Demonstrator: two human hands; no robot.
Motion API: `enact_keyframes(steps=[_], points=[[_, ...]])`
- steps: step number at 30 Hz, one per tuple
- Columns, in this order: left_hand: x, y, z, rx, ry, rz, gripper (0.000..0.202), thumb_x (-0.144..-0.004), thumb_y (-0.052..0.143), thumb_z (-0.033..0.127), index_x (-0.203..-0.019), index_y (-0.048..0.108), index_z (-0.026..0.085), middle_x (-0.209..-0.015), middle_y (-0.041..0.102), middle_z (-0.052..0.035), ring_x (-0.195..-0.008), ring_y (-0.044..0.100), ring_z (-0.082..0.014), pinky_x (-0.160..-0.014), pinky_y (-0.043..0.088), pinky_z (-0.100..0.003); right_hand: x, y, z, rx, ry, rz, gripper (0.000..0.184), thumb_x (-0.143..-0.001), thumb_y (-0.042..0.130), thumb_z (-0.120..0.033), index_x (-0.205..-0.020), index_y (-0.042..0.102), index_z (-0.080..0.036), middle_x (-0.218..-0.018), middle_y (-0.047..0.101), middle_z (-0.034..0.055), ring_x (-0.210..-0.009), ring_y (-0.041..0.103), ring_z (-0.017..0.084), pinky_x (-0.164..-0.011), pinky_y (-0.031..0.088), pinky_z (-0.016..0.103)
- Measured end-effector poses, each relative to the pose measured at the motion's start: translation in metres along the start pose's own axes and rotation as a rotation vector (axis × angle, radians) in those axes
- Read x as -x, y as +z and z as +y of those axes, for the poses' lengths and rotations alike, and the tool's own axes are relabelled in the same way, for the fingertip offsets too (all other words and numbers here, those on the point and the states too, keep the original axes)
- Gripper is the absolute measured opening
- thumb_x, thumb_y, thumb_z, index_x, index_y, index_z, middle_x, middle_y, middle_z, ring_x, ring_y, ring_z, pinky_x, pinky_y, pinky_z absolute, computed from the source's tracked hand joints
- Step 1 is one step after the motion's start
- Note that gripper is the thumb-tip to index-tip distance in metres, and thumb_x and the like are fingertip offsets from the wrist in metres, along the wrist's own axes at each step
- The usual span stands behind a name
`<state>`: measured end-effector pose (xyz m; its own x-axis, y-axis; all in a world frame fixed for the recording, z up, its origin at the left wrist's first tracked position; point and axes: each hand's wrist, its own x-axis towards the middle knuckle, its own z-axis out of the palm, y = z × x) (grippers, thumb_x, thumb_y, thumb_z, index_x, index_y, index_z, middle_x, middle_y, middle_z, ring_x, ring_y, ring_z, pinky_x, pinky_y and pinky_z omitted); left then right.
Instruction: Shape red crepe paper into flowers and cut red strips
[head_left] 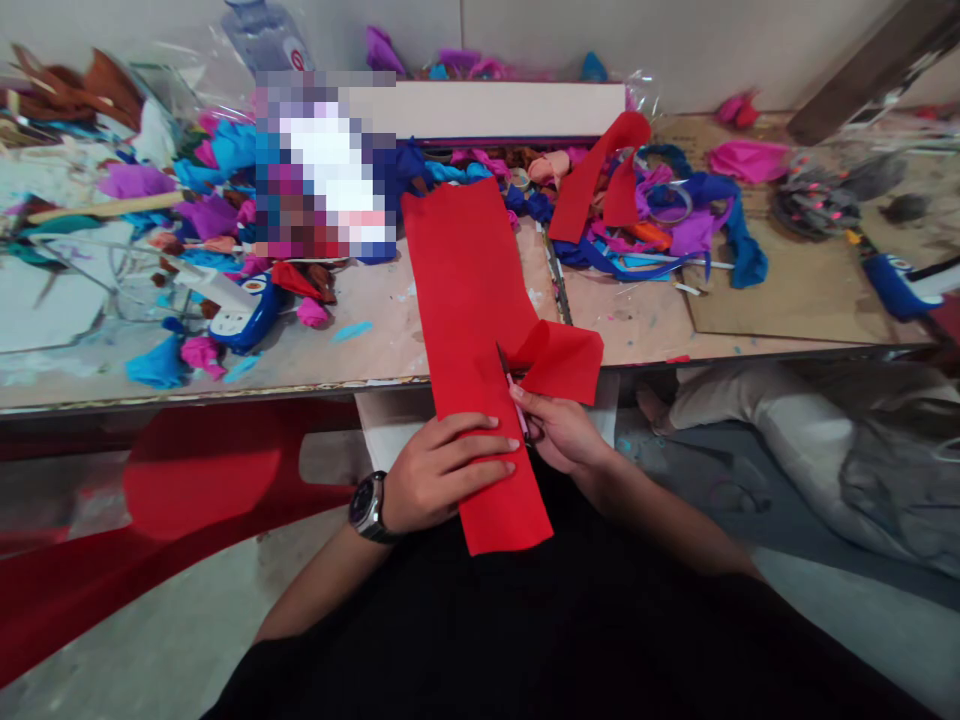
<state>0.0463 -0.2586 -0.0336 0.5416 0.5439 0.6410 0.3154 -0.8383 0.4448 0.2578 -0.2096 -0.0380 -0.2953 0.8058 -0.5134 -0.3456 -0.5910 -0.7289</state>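
Observation:
A long red sheet [469, 290], paper or thin cloth, reaches from the table top over its front edge toward my body. My left hand [450, 465], with a watch on the wrist, lies across the sheet's near part, fingers stretched out flat. At the sheet's right side my right hand [559, 430] is closed around scissors [517, 395]. Their dark blades point away from me, up along the sheet. Beside the blades, a partly cut red strip [574, 362] folds out to the right. The handles are mostly hidden by my fingers.
Crumpled coloured scraps [217, 215] cover the back and left of the table. Another red piece [592, 190] lies behind to the right. Blue-and-white glue guns [251, 315] rest on both sides. A cardboard sheet [780, 300] and another person's leg [795, 420] are at right.

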Motion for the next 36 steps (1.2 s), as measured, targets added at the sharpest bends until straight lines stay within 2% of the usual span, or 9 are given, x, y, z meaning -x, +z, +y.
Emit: enact_keyframes(steps=[12, 17, 22, 29, 36], points=[[0.000, -0.001, 0.000, -0.008, 0.006, -0.010, 0.027, -0.109, 0.055, 0.023, -0.129, 0.072, 0.018, -0.129, 0.079, -0.0114, -0.137, 0.064, -0.0277, -0.105, 0.061, -0.045, 0.000, 0.002, 0.000, -0.001, -0.038, 0.033, 0.063, -0.056, 0.101, -0.060, -0.049, 0.052, -0.021, -0.046, 0.044, -0.0065, -0.050, 0.034, 0.007, -0.053, 0.023, 0.029], [0.001, 0.000, 0.002, -0.007, 0.015, 0.000, 0.026, -0.109, 0.056, 0.022, -0.127, 0.073, 0.016, -0.127, 0.079, -0.0135, -0.138, 0.064, -0.0279, -0.105, 0.062, -0.045, 0.000, 0.005, -0.003, -0.065, -0.019, 0.037, 0.058, -0.054, 0.103, -0.058, -0.054, 0.059, -0.020, -0.049, 0.047, -0.0064, -0.051, 0.033, 0.007, -0.052, 0.022, 0.029], [0.003, 0.000, 0.004, -0.005, -0.003, -0.003, 0.027, -0.109, 0.056, 0.023, -0.131, 0.072, 0.020, -0.128, 0.079, -0.0113, -0.138, 0.064, -0.0266, -0.105, 0.062, -0.044, -0.001, 0.004, -0.004, -0.065, -0.010, 0.011, 0.058, -0.055, 0.102, -0.058, -0.059, 0.060, -0.019, -0.051, 0.048, -0.0067, -0.051, 0.033, 0.006, -0.051, 0.022, 0.028], [-0.001, -0.003, 0.011, -0.008, 0.038, -0.003, 0.024, -0.106, 0.058, 0.015, -0.124, 0.074, 0.017, -0.127, 0.080, -0.0108, -0.137, 0.065, -0.0269, -0.105, 0.063, -0.043, -0.006, 0.001, -0.004, -0.037, -0.013, -0.064, 0.047, -0.063, 0.100, -0.053, -0.079, 0.072, -0.018, -0.057, 0.052, -0.0082, -0.048, 0.031, 0.005, -0.047, 0.019, 0.025], [-0.002, -0.005, 0.015, -0.004, 0.054, -0.015, 0.023, -0.107, 0.057, 0.014, -0.122, 0.074, 0.015, -0.127, 0.080, -0.0109, -0.138, 0.064, -0.0277, -0.103, 0.064, -0.043, -0.008, 0.002, -0.004, 0.030, -0.091, -0.101, 0.046, -0.074, 0.093, -0.054, -0.068, 0.063, -0.020, -0.055, 0.048, -0.0072, -0.050, 0.033, 0.006, -0.048, 0.020, 0.025]])
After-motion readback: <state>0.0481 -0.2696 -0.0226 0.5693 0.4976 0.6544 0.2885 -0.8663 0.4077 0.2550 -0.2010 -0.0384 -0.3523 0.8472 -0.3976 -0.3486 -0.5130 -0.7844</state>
